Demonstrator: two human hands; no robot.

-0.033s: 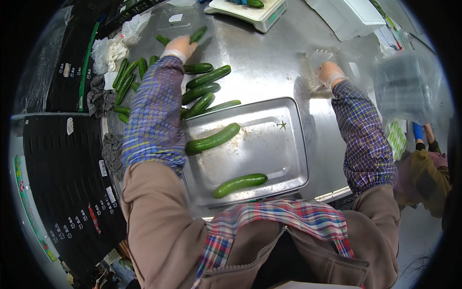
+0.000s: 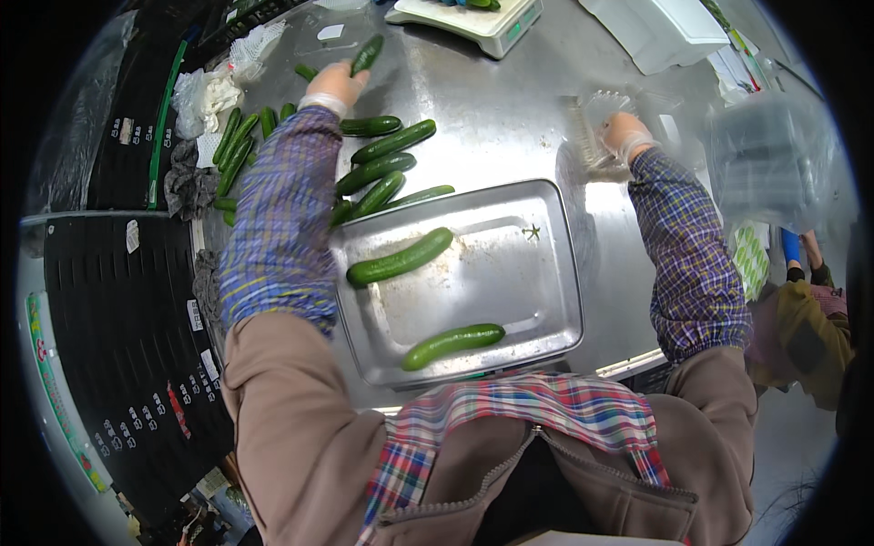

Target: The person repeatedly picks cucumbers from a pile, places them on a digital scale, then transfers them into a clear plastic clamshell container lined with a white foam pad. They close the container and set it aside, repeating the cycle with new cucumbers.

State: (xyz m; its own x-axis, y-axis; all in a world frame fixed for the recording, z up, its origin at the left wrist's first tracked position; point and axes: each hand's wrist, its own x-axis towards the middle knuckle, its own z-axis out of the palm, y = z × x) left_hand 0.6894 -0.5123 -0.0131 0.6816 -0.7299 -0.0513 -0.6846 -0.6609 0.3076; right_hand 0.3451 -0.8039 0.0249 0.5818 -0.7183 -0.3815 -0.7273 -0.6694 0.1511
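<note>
The left hand (image 2: 337,84) grasps one end of a cucumber (image 2: 368,53) over the metal table (image 2: 492,105); the right hand (image 2: 626,135) is at a clear plastic tub (image 2: 592,141), its grip unclear. Picking up a cucumber seems the step; moving it calls for a steady hold

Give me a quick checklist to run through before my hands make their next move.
1. Cucumber in left hand: ok, held with one end sticking out.
2. Right hand at the clear plastic container: ok, it is there.
3. Right hand's grip firm: cannot tell, the fingers are too unclear.
4. Tray empty: not ok, two more cucumbers lie in it.
5. Scale empty: not ok, something green sits on it, cut off by the picture's top edge.
</note>
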